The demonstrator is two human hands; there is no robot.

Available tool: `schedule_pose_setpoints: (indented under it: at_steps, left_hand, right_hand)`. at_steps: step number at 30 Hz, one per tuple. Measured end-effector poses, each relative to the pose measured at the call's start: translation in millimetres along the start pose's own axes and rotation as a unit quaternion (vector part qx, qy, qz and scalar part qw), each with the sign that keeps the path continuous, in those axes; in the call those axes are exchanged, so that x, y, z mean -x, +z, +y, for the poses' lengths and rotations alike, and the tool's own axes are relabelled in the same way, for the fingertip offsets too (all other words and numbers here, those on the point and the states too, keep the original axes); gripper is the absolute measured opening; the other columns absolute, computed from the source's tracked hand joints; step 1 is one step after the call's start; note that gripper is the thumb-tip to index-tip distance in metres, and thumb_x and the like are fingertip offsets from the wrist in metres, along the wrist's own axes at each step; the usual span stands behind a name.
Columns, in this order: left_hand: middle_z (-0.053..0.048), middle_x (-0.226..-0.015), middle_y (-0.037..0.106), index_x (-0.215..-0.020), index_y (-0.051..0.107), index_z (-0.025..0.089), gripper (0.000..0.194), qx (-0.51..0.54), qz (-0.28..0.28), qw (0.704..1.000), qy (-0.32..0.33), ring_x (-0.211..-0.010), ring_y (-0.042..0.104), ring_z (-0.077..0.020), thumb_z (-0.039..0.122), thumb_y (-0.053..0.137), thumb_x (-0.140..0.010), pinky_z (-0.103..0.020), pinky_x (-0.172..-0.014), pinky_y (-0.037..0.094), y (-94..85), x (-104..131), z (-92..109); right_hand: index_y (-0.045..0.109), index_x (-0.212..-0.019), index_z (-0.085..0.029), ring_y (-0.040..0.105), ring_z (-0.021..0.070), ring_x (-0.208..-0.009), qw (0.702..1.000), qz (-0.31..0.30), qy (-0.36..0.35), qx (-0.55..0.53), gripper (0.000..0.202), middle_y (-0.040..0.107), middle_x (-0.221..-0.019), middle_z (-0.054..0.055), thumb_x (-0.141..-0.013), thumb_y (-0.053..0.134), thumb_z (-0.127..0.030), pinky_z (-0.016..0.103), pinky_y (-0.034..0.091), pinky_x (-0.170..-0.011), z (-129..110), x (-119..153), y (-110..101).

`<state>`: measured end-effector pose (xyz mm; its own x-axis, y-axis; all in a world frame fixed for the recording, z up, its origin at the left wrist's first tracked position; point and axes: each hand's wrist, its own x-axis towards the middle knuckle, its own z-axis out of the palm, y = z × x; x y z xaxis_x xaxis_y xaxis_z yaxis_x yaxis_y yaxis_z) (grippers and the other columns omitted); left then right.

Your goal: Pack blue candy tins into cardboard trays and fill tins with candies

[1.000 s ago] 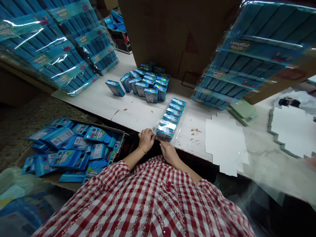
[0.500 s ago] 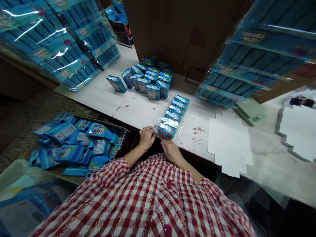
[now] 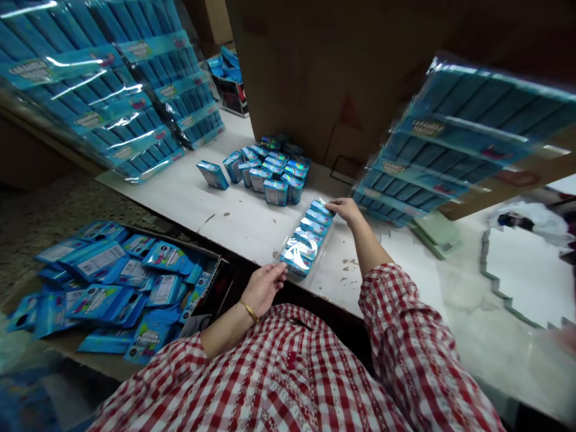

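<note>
A row of several blue candy packs [image 3: 308,231] lies on the white table inside a clear plastic bag, slanting away from me. At its near end my left hand [image 3: 263,287] is closed, thumb and fingertips pinching the bag's near edge. My right hand [image 3: 344,209] reaches to the far end, its fingers closed on the far corner of the same bag. Beyond the row, a loose group of upright blue candy packs [image 3: 275,193] stands close together. One single pack [image 3: 212,175] is apart to the left.
An open carton of blue candy bags [image 3: 121,282] sits below on the left. Wrapped display stacks stand at left [image 3: 103,120] and right [image 3: 418,156]. A brown cardboard box [image 3: 315,78] rises behind. A pale green scale [image 3: 436,233] and stepped white sheets [image 3: 526,276] are at right.
My right hand has moved from the near end of the bagged row to its far end. The left hand stays at the near end. The view has shifted slightly.
</note>
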<state>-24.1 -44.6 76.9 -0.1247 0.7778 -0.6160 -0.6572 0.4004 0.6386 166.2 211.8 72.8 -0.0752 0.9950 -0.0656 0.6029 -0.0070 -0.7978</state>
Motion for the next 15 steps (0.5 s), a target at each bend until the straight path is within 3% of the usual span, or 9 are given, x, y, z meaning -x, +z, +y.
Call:
schedule_pose_setpoints:
  at_steps: [3, 8, 12, 15]
  left_hand:
    - [0.000, -0.067, 0.062, -0.066, 0.065, 0.012, 0.038, 0.005, 0.027, 0.999, 0.029, -0.059, 0.050, -0.0056, 0.031, 0.086, -0.040, -0.016, -0.051, 0.035, 2.5, -3.1, 6.7]
    - [-0.002, -0.073, 0.065, -0.072, 0.066, 0.012, 0.039, -0.054, 0.022, 0.993, 0.099, -0.062, 0.050, -0.0059, 0.033, 0.084, -0.045, -0.016, -0.053, 0.035, -1.3, -9.3, 22.3]
    - [0.001, -0.067, 0.062, -0.071, 0.064, 0.013, 0.041, -0.078, 0.011, 0.985, 0.155, -0.065, 0.053, -0.0081, 0.026, 0.086, -0.039, -0.019, -0.062, 0.041, 6.7, -19.0, 47.2]
    - [0.001, -0.068, 0.061, -0.070, 0.064, 0.013, 0.041, -0.087, -0.004, 0.973, 0.214, -0.068, 0.053, -0.0091, 0.025, 0.085, -0.036, -0.021, -0.067, 0.042, 24.2, -28.6, 69.5]
  right_hand:
    - [0.067, -0.061, -0.011, 0.054, 0.0133, -0.060, 0.999, -0.032, -0.001, -0.023, 0.025, 0.061, -0.056, 0.001, -0.057, 0.072, -0.036, 0.025, 0.041, -0.061, -7.0, -4.6, -0.9]
    - [0.060, -0.047, -0.015, 0.045, 0.0106, -0.051, 0.998, -0.063, -0.017, 0.002, 0.018, 0.048, -0.042, -0.004, -0.053, 0.069, -0.029, 0.024, 0.033, -0.053, -19.9, 23.3, -16.4]
    - [0.058, -0.046, -0.016, 0.045, 0.0106, -0.051, 0.994, -0.035, -0.013, -0.099, 0.023, 0.051, -0.044, -0.003, -0.054, 0.067, -0.036, 0.025, 0.034, -0.053, -26.0, 52.6, -35.6]
    - [0.059, -0.049, -0.016, 0.045, 0.0107, -0.052, 0.984, 0.013, -0.013, -0.178, 0.027, 0.054, -0.047, -0.002, -0.051, 0.069, -0.041, 0.025, 0.035, -0.055, -22.9, 74.5, -53.9]
